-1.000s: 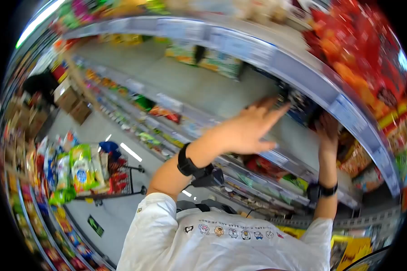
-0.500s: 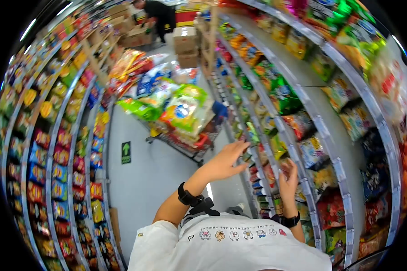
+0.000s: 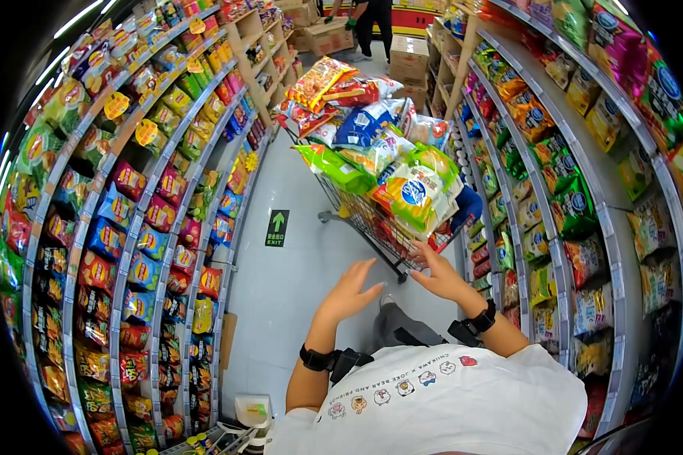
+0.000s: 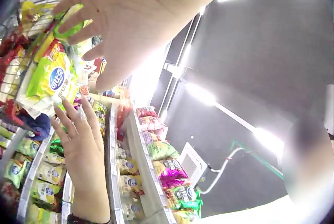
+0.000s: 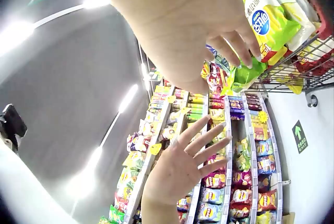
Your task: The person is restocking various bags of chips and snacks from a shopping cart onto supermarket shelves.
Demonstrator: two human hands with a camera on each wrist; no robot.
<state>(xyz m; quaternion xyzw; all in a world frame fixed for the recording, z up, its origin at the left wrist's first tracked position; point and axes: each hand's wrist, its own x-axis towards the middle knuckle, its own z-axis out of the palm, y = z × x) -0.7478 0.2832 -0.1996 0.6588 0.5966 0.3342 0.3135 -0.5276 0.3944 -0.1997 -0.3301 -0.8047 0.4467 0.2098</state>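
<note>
A wire shopping cart [image 3: 372,224] stands in the aisle ahead, heaped with snack bags; a green and yellow bag [image 3: 411,189] hangs over its near end. My left hand [image 3: 350,287] is held out with fingers spread, short of the cart and holding nothing. My right hand [image 3: 436,271] is open too, fingers straight, close to the cart's near corner. In the left wrist view the left hand [image 4: 120,20] is spread in front of the same bag [image 4: 52,78]. The right wrist view has the right hand [image 5: 209,20] empty beside the bag [image 5: 266,15] and the cart's wire side [image 5: 292,73].
Shelves full of snack bags line the aisle on the left [image 3: 129,227] and right [image 3: 569,197]. A green exit arrow [image 3: 278,227] marks the floor left of the cart. Cardboard boxes [image 3: 410,57] and a standing person [image 3: 372,19] are at the far end.
Both hands have come down off the right-hand shelf and now reach toward the cart. The view has swung from the shelf to straight down the aisle.
</note>
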